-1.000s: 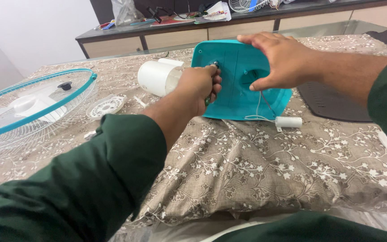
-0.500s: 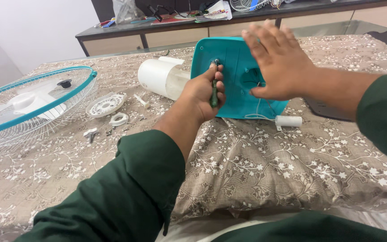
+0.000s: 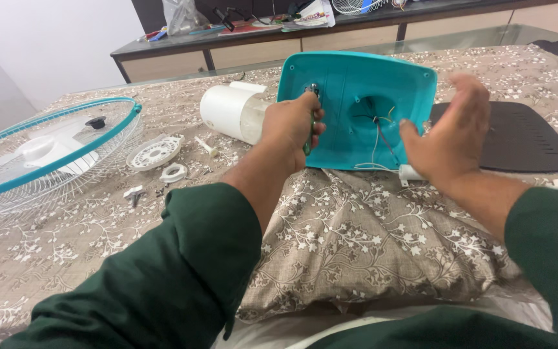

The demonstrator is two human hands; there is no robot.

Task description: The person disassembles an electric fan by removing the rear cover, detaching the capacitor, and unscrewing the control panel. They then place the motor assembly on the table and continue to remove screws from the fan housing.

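At centre of the patterned bedcover (image 3: 369, 245), a teal plastic housing (image 3: 350, 84) stands tilted on its lower edge, its hollow inner face turned toward the camera and its long axis running left to right; the rounded top edge lies farthest from the viewer, the lower edge rests on a raised fold of the cover. Thin wires (image 3: 380, 139) hang from a central opening in the housing down to a small white cylinder (image 3: 410, 172) lying at its lower right corner. Left hand (image 3: 290, 126): fingers curled shut around the green handle of a screwdriver (image 3: 309, 129), whose shaft points up and away to a screw point near the housing's upper left. Right hand (image 3: 450, 139): fingers spread and loosely extended, palm toward the housing, holding nothing; whether its thumb touches the housing's right edge cannot be told. Just left of the housing, a white cylindrical motor cover (image 3: 227, 110) lies on its side, touching or nearly touching it. Right of the housing lies a dark flat grille panel (image 3: 524, 139). Small white parts (image 3: 156, 154) and a large teal-rimmed wire fan guard (image 3: 40, 155) occupy the left; open cover remains in front of the housing, toward the viewer.
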